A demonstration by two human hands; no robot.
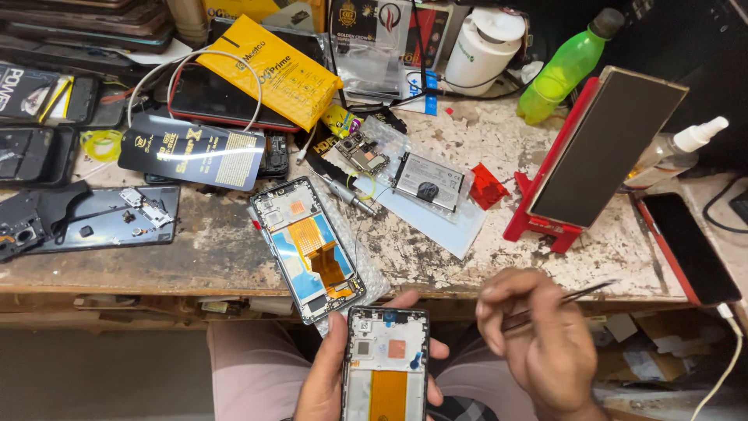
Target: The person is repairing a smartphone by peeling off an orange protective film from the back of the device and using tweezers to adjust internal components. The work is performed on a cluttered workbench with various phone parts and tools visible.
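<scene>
On the scarred, paint-flecked tabletop [195,261]: clutter of phone parts. Behind the opened phone frame [308,248] lying at the front edge, a yellow packet [269,74] and a dark glossy packet [191,152]. Right of that frame, a slab-like device propped on a red stand [600,152], then a green bottle [565,70] and a white tub [487,48] farther back. Closer to the frame, a flat battery [427,181] on a clear sleeve and a small circuit board [362,152].

Below the frame, off the table's edge, left hand [327,382], fingers wrapped around a second phone frame [386,366], orange flex showing. Right of that, right hand [538,343], fingers pinched narrow on thin tweezers [580,295].
</scene>
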